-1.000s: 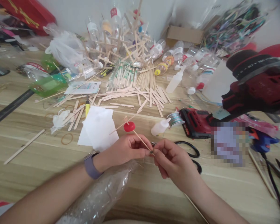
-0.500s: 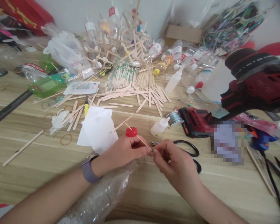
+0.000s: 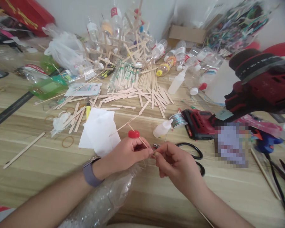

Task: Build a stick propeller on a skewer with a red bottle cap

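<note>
My left hand, with a watch on its wrist, is closed around a thin wooden stick. The stick runs by a red bottle cap, and a thin crosspiece sits at its upper end. Fingertips of my right hand pinch close to the stick's lower end, meeting my left thumb. Whatever small item lies between them is too small to make out. A clear plastic bottle lies beneath my left forearm and wrist. Black-handled scissors are partly hidden behind my right hand.
Loose craft sticks and skewers lie ahead, with plastic bottles behind. White paper is left of the cap. A small squeeze bottle, a wire spool and a red power drill stand to the right.
The cap and crosspiece have shifted slightly, and my right fingers have moved a little left. A thin stick now shows below my right forearm. The dark spot on the left stick sits lower.
</note>
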A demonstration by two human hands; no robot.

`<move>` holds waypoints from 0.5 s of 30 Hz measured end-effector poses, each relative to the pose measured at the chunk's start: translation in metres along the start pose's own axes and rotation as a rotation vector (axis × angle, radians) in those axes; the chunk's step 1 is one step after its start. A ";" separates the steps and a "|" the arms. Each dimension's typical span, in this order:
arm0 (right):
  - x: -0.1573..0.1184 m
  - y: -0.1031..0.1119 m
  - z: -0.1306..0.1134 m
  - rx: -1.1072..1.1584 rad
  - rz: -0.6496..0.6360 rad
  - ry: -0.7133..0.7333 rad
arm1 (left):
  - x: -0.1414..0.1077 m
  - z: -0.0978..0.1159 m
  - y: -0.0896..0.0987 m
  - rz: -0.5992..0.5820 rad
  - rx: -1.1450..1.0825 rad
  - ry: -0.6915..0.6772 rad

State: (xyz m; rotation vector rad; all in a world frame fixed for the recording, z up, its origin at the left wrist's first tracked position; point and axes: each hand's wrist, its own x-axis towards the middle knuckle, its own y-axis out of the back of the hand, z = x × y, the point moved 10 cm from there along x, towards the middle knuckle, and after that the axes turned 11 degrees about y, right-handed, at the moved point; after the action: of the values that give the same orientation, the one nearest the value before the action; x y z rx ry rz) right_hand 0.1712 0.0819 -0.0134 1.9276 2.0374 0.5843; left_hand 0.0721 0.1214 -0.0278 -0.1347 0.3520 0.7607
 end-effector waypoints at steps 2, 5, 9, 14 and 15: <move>0.000 -0.001 0.003 0.036 -0.003 -0.019 | 0.000 0.000 0.000 -0.006 0.016 0.004; -0.001 -0.001 0.002 0.037 -0.023 -0.031 | 0.000 -0.002 -0.001 -0.017 0.045 0.024; -0.001 0.002 -0.001 -0.004 -0.042 -0.063 | 0.000 -0.004 -0.002 -0.027 0.077 0.050; 0.001 0.000 -0.012 -0.156 -0.137 0.072 | 0.001 -0.008 -0.003 -0.038 0.085 0.070; 0.001 0.000 -0.014 -0.192 -0.147 0.106 | 0.001 -0.009 -0.003 -0.044 0.087 0.075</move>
State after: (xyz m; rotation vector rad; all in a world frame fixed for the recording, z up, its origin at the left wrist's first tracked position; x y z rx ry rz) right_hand 0.1644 0.0815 -0.0011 1.6545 2.0791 0.8281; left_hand 0.0727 0.1176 -0.0370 -0.0893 0.4513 0.6973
